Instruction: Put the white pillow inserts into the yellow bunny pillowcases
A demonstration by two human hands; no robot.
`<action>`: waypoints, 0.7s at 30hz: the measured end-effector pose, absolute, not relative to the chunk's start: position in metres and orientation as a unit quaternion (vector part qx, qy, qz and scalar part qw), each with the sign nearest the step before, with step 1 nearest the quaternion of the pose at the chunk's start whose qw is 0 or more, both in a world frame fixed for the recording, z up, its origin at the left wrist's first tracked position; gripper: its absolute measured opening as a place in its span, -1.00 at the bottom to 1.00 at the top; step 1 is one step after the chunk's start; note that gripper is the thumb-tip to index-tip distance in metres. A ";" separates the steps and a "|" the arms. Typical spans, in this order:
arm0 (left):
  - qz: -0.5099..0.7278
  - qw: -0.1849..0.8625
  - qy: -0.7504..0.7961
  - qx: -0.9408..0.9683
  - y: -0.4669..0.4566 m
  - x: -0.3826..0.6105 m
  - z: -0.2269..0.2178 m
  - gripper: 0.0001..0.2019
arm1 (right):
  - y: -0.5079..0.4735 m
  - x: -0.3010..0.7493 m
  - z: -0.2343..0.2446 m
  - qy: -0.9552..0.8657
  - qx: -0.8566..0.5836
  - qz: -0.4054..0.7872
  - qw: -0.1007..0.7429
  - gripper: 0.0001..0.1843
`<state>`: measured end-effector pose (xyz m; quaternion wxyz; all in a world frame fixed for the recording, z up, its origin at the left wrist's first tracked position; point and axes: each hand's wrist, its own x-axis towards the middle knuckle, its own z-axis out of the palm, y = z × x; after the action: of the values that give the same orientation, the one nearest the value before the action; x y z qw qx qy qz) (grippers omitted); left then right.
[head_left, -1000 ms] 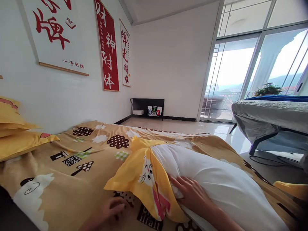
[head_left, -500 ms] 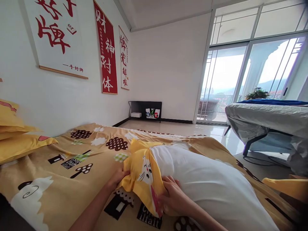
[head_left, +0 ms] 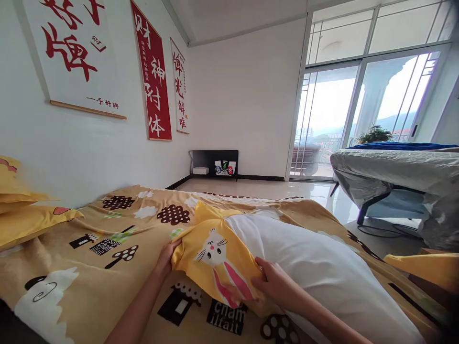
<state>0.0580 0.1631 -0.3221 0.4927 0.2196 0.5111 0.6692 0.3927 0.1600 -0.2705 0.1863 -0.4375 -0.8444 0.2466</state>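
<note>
A white pillow (head_left: 322, 272) lies on a bed covered by a tan patterned sheet (head_left: 89, 267). A yellow pillowcase (head_left: 211, 253) with a cartoon cat print covers the pillow's near left end. My left hand (head_left: 165, 255) grips the pillowcase's left edge. My right hand (head_left: 276, 286) grips its lower right edge where the fabric meets the white pillow. Most of the pillow is bare and stretches away to the right.
Yellow pillows (head_left: 25, 215) are stacked at the left by the wall. Another yellow cloth (head_left: 423, 265) lies at the right edge of the bed. A grey covered bed frame (head_left: 394, 177) stands to the right, and a black low shelf (head_left: 215, 165) sits against the far wall.
My left hand moved up from the sheet and took the pillowcase's left edge. My right hand shifted from pressing the pillow to gripping the pillowcase, which now lies spread flatter with the cat print facing up.
</note>
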 end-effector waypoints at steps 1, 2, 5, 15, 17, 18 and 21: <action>0.678 0.491 0.502 0.217 0.168 0.056 -0.313 -0.85 | 0.152 0.387 -0.274 -0.862 -0.432 0.211 0.160 -0.93; 0.687 0.489 0.493 0.216 0.172 0.053 -0.303 -0.82 | 0.143 0.382 -0.276 -0.877 -0.419 0.193 0.136 -0.89; 0.702 0.487 0.474 0.214 0.179 0.042 -0.281 -0.75 | 0.127 0.384 -0.271 -0.894 -0.375 0.224 0.102 -0.88; 0.616 0.573 0.492 0.224 0.127 0.023 -0.312 -0.66 | 0.142 0.462 -0.232 -0.744 -0.435 0.489 0.136 -0.60; 0.568 0.613 0.478 0.269 0.110 0.013 -0.312 -0.59 | 0.135 0.460 -0.235 -0.787 -0.440 0.416 0.118 -0.69; 0.540 0.626 0.474 0.303 0.103 0.009 -0.309 -0.58 | 0.131 0.458 -0.236 -0.810 -0.447 0.362 0.116 -0.73; 0.457 0.607 0.513 0.399 0.093 0.006 -0.294 -0.61 | 0.129 0.450 -0.238 -0.859 -0.457 0.165 0.163 -0.72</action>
<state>0.0061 0.0925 -0.2943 0.6069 0.3986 0.5134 0.4575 0.4502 0.1292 -0.2380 0.1632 -0.4566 -0.8589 0.1652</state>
